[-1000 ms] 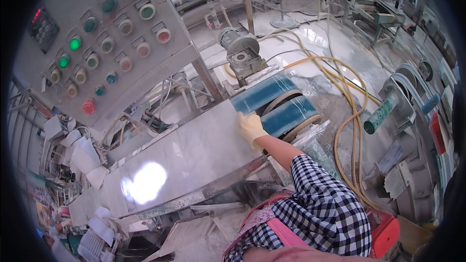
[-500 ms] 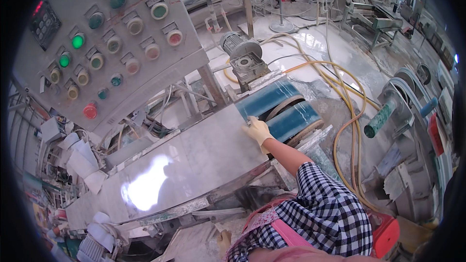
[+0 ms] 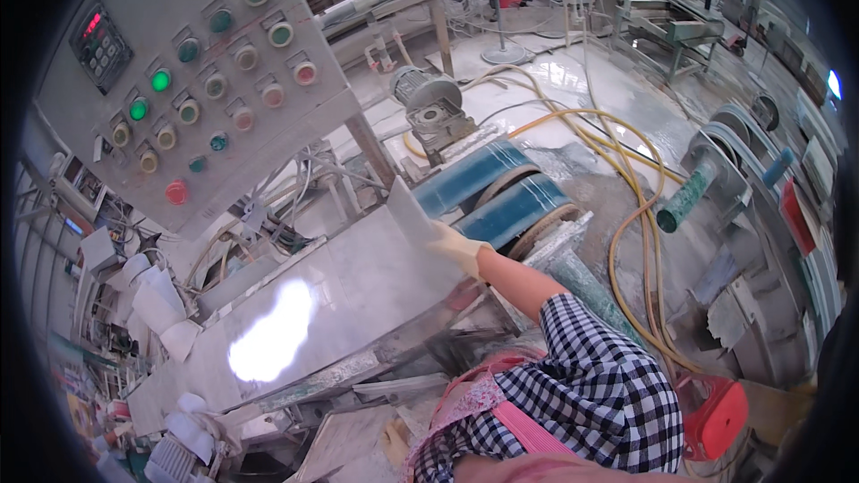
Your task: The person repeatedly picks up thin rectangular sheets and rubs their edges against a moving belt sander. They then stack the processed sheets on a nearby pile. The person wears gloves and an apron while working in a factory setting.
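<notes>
Cream-coloured glove covers the right hand point(image 3: 460, 249), whose fingers grasp the right edge of a thin grey slab point(image 3: 417, 220); some of the fingers are blurred or hidden. The slab is at the right end of a long run of smooth grey slabs point(image 3: 353, 282), just beside two wide blue belts point(image 3: 517, 213). It is tilted, with its far right corner raised above the flat surface. White glare point(image 3: 273, 331) shines off the lower left part of the run.

Only part of the left hand point(image 3: 395, 444) shows, low down beside the pink apron point(image 3: 470, 394) and near a pale board point(image 3: 344, 447); I cannot tell what its fingers hold, or whether they are clenched. Black and white checks cover the sleeve point(image 3: 599, 358) of the right arm.

Beyond the belts sits a dusty grey motor point(image 3: 434, 103). Upper left, a metal control box point(image 3: 206, 143) carries rows of round buttons, two of them lit green, and a small panel with red lit digits. Yellow hoses point(image 3: 644, 183) curl over the wet, pale floor to the right of the belts. Farther right, a green roller point(image 3: 686, 197) sticks out from a machine. At the lower right, a red plastic seat point(image 3: 716, 420) shows behind the checked sleeve.
</notes>
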The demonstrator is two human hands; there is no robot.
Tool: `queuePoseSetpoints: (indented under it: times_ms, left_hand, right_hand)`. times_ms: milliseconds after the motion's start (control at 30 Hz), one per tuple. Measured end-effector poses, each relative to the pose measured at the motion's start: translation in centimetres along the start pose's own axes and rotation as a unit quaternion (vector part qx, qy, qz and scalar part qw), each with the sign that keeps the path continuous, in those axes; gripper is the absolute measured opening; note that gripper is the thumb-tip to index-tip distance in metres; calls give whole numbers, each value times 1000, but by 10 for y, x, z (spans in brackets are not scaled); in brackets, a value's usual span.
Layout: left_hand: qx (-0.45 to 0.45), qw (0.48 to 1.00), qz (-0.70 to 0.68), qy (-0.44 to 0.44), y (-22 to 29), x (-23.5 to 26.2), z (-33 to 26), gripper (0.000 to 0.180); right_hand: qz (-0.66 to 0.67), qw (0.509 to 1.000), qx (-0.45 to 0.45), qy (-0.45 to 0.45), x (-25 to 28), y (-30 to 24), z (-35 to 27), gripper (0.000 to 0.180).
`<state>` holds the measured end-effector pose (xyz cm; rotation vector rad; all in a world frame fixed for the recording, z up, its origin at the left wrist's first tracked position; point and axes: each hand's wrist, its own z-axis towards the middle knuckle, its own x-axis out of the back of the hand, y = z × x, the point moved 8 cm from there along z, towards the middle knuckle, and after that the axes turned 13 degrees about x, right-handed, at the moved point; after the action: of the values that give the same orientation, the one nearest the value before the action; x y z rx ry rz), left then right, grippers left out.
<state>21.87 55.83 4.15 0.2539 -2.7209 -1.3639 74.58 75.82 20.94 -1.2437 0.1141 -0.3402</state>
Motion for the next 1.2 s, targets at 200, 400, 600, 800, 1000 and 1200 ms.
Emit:
queuePoseSetpoints:
  times_ms: [200, 400, 600, 800, 1000, 1200]
  left_hand:
    - [-161, 983, 49, -79, 150, -81, -93, 35]
    - [-235, 951, 158, -121, 235, -159, -98, 33]
    - [-261, 901, 318, -139, 255, -281, -16, 49]
    - [-361, 727, 584, 25, 264, -419, 23, 91]
    - [-312, 704, 631, 96, 265, -457, 25, 101]
    - [-278, 709, 642, 85, 282, -456, 26, 98]
  right_hand:
    - [-304, 952, -3, -11, 16, -52, -9, 34]
    - [-458, 882, -19, -108, 22, -92, -16, 20]
    - [-364, 928, -38, -62, 27, -91, -22, 29]
    - [-394, 918, 24, -45, 29, -101, -19, 29]
    - [-403, 913, 15, -59, 34, -99, -15, 22]
    - [-375, 925, -9, -62, 40, -85, -15, 31]
